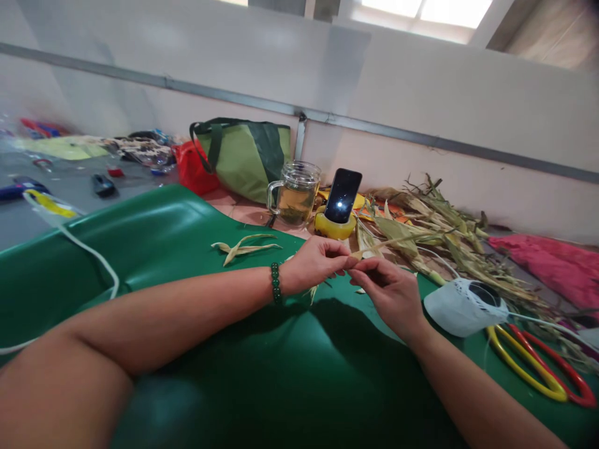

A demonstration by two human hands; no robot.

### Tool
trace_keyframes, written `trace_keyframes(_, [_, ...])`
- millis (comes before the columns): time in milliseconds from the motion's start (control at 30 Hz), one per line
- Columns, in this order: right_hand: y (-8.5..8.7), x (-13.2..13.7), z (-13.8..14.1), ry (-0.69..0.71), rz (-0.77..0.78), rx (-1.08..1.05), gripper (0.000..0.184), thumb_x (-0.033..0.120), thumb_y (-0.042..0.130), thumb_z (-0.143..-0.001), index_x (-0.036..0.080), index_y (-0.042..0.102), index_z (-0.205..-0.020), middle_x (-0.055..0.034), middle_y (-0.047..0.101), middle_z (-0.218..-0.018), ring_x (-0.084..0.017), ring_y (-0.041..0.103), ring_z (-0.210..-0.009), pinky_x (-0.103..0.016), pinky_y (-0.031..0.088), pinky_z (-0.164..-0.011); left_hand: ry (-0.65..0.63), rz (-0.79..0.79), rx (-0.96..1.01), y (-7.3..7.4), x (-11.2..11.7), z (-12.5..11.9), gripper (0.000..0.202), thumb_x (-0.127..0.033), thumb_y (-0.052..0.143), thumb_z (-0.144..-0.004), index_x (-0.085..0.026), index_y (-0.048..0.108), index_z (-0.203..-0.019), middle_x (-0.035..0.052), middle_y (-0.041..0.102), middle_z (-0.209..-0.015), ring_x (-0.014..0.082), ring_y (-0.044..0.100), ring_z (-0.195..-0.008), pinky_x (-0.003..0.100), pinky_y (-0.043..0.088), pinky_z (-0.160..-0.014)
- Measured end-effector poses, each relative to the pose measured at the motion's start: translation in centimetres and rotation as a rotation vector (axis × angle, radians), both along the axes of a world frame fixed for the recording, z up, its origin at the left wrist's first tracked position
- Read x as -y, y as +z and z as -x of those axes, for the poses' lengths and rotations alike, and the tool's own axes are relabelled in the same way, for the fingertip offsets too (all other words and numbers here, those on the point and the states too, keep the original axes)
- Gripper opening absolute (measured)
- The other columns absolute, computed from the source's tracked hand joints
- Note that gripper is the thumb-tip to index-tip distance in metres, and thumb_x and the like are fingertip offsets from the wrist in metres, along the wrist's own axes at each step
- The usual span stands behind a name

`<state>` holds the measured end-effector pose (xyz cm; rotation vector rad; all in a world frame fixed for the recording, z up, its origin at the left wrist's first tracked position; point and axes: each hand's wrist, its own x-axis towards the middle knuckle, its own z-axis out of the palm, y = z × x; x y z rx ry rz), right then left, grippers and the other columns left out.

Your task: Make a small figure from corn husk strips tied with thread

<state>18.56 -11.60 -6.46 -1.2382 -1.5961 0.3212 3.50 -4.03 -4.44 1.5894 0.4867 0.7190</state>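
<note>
Green matting (187, 231) covers our table, which runs up to a pale wall with a grey rail. Against that wall sit a green bag (248, 156) and a red bag (194, 168), then a glass mug (294, 193) of yellowish drink and a phone (343, 194) propped in a yellow stand (334, 227). A pile (435, 231) of dry leaves and stalks spreads from the stand towards the right, with a pink cloth (556, 262) beyond it. A few loose scraps (243, 246) lie on the mat behind our left wrist. A white cable (88, 249) loops over the mat's left edge. Near our right forearm lie a white object (463, 305) with a dark oval in it and two loops (538, 368), one yellow and one red. Nothing lies between us and our hands.

Our left hand (316, 262) is nearly closed, thumb and fingertips pinching a thin dry strip (374, 249). Our right hand (390, 290) is curled the same way, its fingertips meeting the left's on that strip. The strip sits just above the mat, its free end pointing towards the pile.

We count two hands, one strip held, one bead bracelet (276, 282) on the left wrist, one mug, one phone, two bags.
</note>
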Motion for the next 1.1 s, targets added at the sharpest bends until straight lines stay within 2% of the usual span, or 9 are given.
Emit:
trace_keyframes(100, [0.4, 0.0, 0.2, 0.061, 0.09, -0.226, 0.033, 0.042, 0.074, -0.071, 0.021, 0.05, -0.079, 0.0022, 0.062, -0.061, -0.014, 0.062, -0.052, -0.025, 0.052, -0.049, -0.021, -0.008, -0.025, -0.2, -0.1, 0.0, 0.034, -0.042, 0.072, -0.069, -0.01, 0.061, -0.063, -0.0007, 0.055, -0.058, 0.0066, 0.047, -0.056, 0.02, 0.04, -0.054])
trace_keyframes(200, [0.6, 0.1, 0.3, 0.06, 0.093, -0.259, 0.038, 0.043, 0.076, -0.069, 0.021, 0.046, -0.076, 0.0043, 0.058, -0.057, -0.013, 0.06, -0.049, -0.023, 0.051, -0.047, -0.059, 0.029, -0.068, -0.3, -0.1, 0.1, 0.035, -0.044, 0.073, -0.068, -0.011, 0.063, -0.068, 0.0006, 0.058, -0.064, 0.0076, 0.051, -0.059, 0.02, 0.044, -0.057])
trace_keyframes(433, [0.0, 0.2, 0.0, -0.049, -0.059, 0.012, 0.025, 0.041, 0.069, -0.077, 0.019, 0.059, -0.069, 0.0015, 0.062, -0.056, -0.012, 0.058, -0.045, -0.024, 0.05, -0.046, -0.119, 0.166, -0.1, 0.1, -0.5, 0.5, 0.028, -0.037, 0.074, -0.068, -0.011, 0.063, -0.071, -0.0001, 0.059, -0.063, 0.0076, 0.055, -0.062, 0.021, 0.045, -0.063])
trace_keyframes(633, [0.0, 0.4, -0.2, -0.118, -0.23, 0.264, 0.011, 0.029, 0.066, -0.083, 0.021, 0.067, -0.075, 0.0012, 0.066, -0.062, -0.013, 0.061, -0.05, -0.025, 0.052, -0.054, -0.153, 0.162, -0.127, 0.3, -0.8, 0.7, 0.023, -0.031, 0.073, -0.07, -0.011, 0.063, -0.07, -0.0014, 0.058, -0.061, 0.0068, 0.055, -0.06, 0.02, 0.045, -0.062])
trace_keyframes(867, [0.1, 0.2, -0.4, -0.074, -0.405, 0.441, 0.006, 0.021, 0.063, -0.085, 0.022, 0.065, -0.08, -0.0005, 0.07, -0.071, -0.014, 0.064, -0.059, -0.025, 0.053, -0.057, -0.154, 0.1, -0.145, 0.7, -0.7, 0.7, 0.018, -0.024, 0.067, -0.076, -0.01, 0.061, -0.067, -0.0028, 0.055, -0.055, 0.005, 0.05, -0.052, 0.019, 0.045, -0.059])
trace_keyframes(967, [0.0, 0.1, -0.5, -0.049, -0.43, 0.478, 0.007, 0.018, 0.061, -0.086, 0.022, 0.064, -0.081, -0.0005, 0.07, -0.073, -0.014, 0.065, -0.064, -0.025, 0.052, -0.06, -0.14, 0.114, -0.157, 0.8, -0.6, 0.7, 0.016, -0.022, 0.065, -0.078, -0.01, 0.061, -0.068, -0.0031, 0.055, -0.054, 0.0047, 0.05, -0.051, 0.018, 0.045, -0.057])
trace_keyframes(1100, [-0.1, 0.1, -0.7, -0.079, -0.384, 0.526, 0.011, 0.023, 0.055, -0.091, 0.022, 0.062, -0.082, -0.0012, 0.068, -0.073, -0.015, 0.064, -0.065, -0.026, 0.051, -0.061, -0.125, 0.113, -0.164, 0.8, -0.5, 0.6, 0.015, -0.021, 0.065, -0.078, -0.01, 0.061, -0.068, -0.0029, 0.056, -0.055, 0.0045, 0.052, -0.051, 0.017, 0.046, -0.056])
